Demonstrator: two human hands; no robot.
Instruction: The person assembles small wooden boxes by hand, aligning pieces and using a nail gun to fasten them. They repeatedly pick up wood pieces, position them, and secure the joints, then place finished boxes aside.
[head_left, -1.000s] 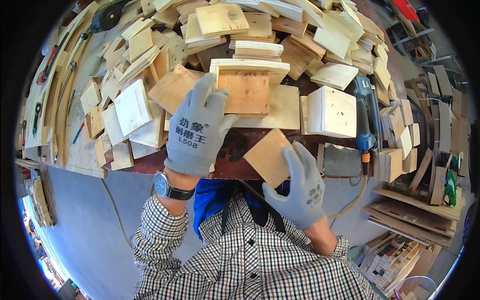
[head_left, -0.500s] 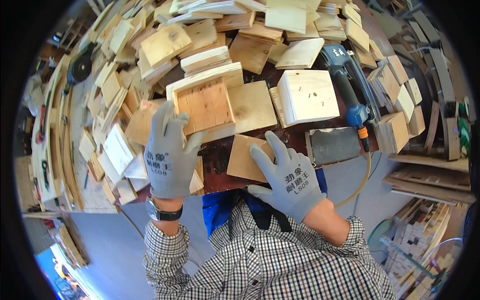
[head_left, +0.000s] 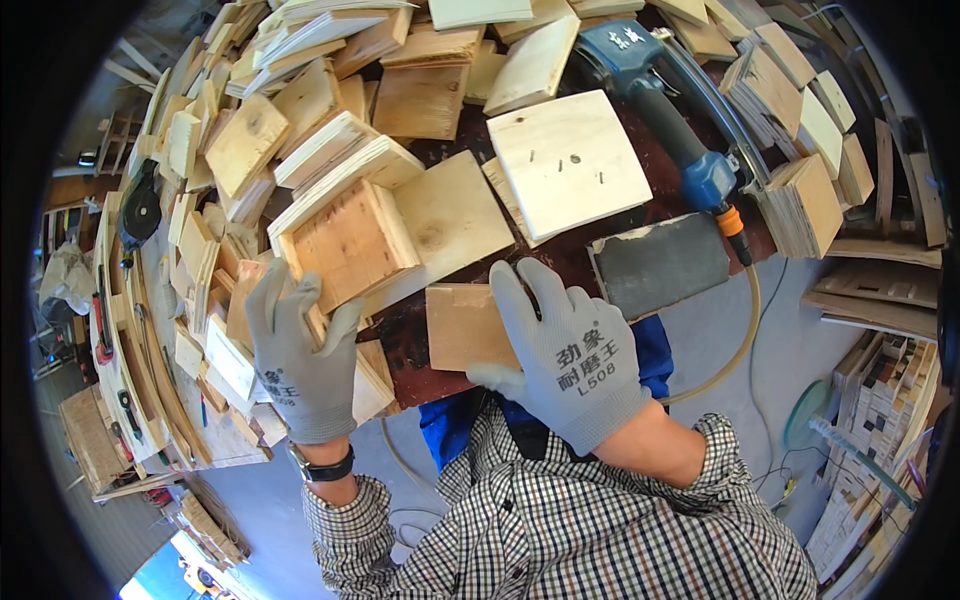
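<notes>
My left hand (head_left: 305,365), in a grey glove, has its fingers and thumb around the near left corner of a shallow wooden box (head_left: 345,250) with raised sides. That box rests against a flat plywood board (head_left: 450,215). Near the table edge, my right hand (head_left: 570,350), gloved too, grips a small brown wooden board (head_left: 465,325), fingers on its right side and thumb at its near edge. A pale square block (head_left: 570,165) with dark marks on top stands beyond the right hand.
A blue and black air nailer (head_left: 670,120) with a yellowish hose (head_left: 745,340) lies at the right. Beside it are a dark grey rectangular block (head_left: 662,265) and stacked plywood pieces (head_left: 800,210). Piled wood pieces (head_left: 425,95) cover the far side; a black tape measure (head_left: 140,205) lies at the left.
My view has shifted and tilted. The brown board has turned and now lies squarer to the table edge, with the right hand still on it. The left hand stays at the box.
</notes>
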